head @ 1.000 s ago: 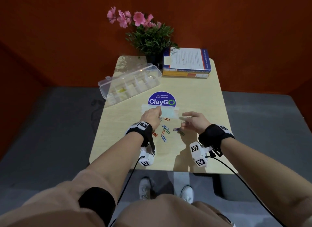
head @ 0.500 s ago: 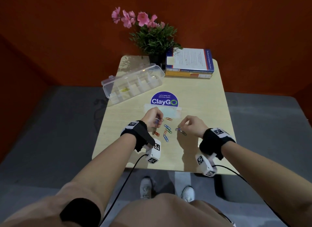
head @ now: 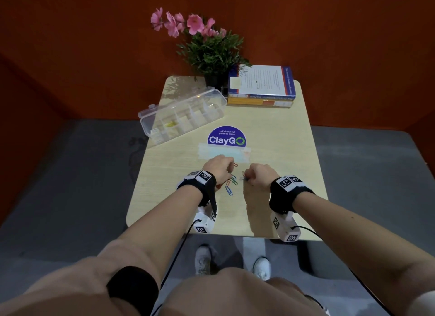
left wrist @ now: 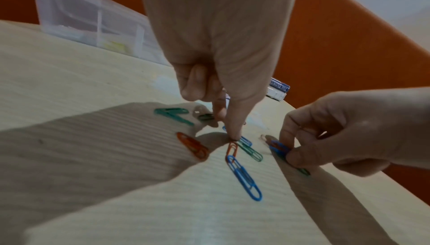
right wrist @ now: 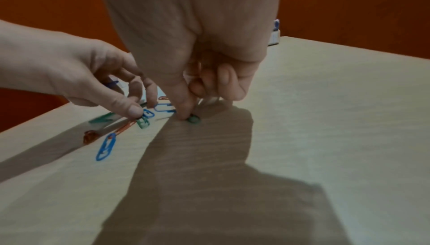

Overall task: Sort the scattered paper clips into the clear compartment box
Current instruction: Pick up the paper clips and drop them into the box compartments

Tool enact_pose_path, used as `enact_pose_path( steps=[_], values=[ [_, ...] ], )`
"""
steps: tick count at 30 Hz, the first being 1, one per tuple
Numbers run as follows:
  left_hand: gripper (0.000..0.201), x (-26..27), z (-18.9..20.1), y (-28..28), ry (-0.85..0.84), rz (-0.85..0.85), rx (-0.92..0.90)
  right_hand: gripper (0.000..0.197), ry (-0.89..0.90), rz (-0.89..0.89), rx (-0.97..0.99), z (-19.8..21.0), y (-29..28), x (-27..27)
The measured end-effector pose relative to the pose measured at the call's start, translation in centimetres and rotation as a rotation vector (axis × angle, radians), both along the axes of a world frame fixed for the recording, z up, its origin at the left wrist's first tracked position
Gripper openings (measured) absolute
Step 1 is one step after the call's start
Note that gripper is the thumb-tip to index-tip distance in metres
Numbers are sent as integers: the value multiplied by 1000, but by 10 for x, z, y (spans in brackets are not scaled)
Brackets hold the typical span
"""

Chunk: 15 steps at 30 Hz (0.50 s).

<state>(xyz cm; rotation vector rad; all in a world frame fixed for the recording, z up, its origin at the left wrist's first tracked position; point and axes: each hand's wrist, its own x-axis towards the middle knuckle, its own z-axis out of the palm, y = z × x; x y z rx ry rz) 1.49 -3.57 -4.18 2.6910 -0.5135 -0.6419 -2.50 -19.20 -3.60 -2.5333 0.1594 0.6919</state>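
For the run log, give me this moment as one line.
left hand: thumb on orange clip | right hand: pinching blue clip | box: open, far-left of table

A pale wooden table [head: 270,155] stands on a grey floor [head: 58,186] against an orange wall [head: 94,45]. At its far edge sit a potted plant [head: 211,52] with pink flowers and, just beside it, a stack of books [head: 262,86]. A purple ClayGo sticker [head: 226,138] lies mid-table, above a strip of tape [head: 211,152]

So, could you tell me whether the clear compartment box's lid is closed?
No, the clear compartment box stands open, its lid raised behind the compartments.
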Motion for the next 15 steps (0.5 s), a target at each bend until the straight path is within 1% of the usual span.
enact_pose_path(
  steps=[2, 4, 5, 6, 8, 9, 12, 14, 15],
  values=[
    [9, 1, 0, 0, 4, -24, 15, 26, 13, 8, -13, 3, 1, 3],
    [5, 2, 3, 0, 5, -40, 19, 26, 2, -6, 2, 5, 0, 4],
    [7, 2, 4, 0, 8, -45, 20, 24, -3, -23, 16, 7, -1, 4],
    [10, 3, 4, 0, 12, -50, 19, 19, -6, -52, 41, 7, -2, 4],
    [12, 3, 3, 0, 24, -43, 3, 3, 15, -164, 133, 7, -6, 3],
    [12, 2, 3, 1, 29, -21, -18, 9, 36, -236, 199, 6, -7, 3],
    [21, 2, 3, 5, 58, 129, -134, 20, 81, -450, 433, 6, -8, 1],
    [27, 0, 3, 7, 97, 293, -250, 28, 106, -563, 565, 6, -9, -2],
    [25, -1, 4, 8, 148, 400, -357, 30, 124, -605, 620, 8, -9, -4]
  ],
)
